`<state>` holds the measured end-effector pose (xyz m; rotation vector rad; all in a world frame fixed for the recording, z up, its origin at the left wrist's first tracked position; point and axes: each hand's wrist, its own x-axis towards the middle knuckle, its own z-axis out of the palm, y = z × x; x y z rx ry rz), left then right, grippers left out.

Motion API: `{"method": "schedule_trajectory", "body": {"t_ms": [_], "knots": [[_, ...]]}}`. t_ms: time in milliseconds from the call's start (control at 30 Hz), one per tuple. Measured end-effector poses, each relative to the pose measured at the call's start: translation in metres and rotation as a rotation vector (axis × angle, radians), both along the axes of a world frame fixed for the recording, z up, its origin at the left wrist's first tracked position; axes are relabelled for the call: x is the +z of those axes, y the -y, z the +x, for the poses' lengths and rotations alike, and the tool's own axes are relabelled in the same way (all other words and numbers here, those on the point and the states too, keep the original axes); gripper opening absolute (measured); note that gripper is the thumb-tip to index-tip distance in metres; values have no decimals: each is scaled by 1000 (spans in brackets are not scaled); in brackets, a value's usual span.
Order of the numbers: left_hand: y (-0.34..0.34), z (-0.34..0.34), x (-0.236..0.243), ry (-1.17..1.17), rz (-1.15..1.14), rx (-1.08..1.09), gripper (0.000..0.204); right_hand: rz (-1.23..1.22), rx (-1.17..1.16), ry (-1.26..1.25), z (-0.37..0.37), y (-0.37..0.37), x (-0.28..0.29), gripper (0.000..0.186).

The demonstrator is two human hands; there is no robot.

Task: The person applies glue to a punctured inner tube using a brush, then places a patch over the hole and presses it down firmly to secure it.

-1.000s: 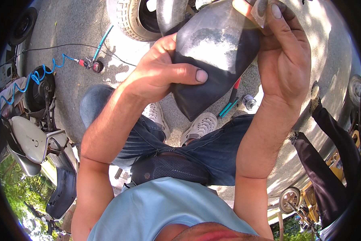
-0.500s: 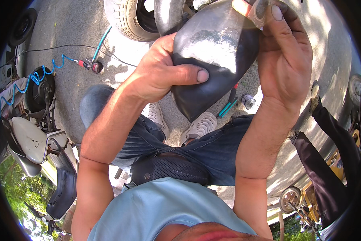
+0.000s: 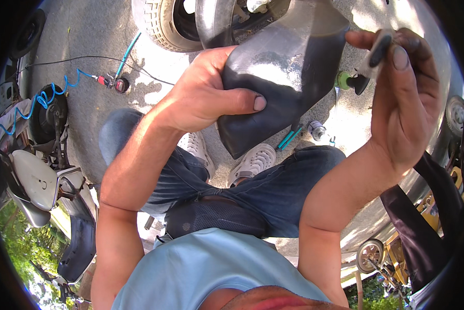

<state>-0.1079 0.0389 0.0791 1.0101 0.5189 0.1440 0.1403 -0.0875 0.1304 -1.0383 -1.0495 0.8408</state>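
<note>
My left hand (image 3: 216, 98) grips the left side of a black rubber inner tube (image 3: 273, 88), with the thumb lying across its face. The tube's lower end tapers to a folded corner above my shoes, and sun glares on its middle. To the right of the tube, apart from it, my right hand (image 3: 405, 98) pinches a small oval patch (image 3: 380, 47) between thumb and fingers. The patch has a dark middle and a pale edge, slightly blurred.
A knobby tyre (image 3: 162, 26) lies beyond the tube. On the ground are a red air gauge (image 3: 113, 82) with a blue coiled hose (image 3: 46, 98), teal strips (image 3: 290, 138), a small can (image 3: 317, 130) and a green-and-black object (image 3: 344, 80). A person's dark-trousered leg (image 3: 412, 232) is at right.
My right hand has moved right and slightly down with the patch, away from the tube's upper right edge. The left hand keeps its grip, and the tube has shifted a little.
</note>
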Motion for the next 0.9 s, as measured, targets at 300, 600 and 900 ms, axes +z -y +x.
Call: {"method": "schedule_trajectory", "body": {"t_ms": [300,600,900], "knots": [[-5,0,5,-6,-7,-18,42,-160,-21,194,-24,0,15,18],[-15,-2,4,43,-18,-9,43,-68,112,100,-14,-12,-1,17],[-30,-1,7,-11,23,-113,56,-157,115,218,-25,-12,7,20]]}}
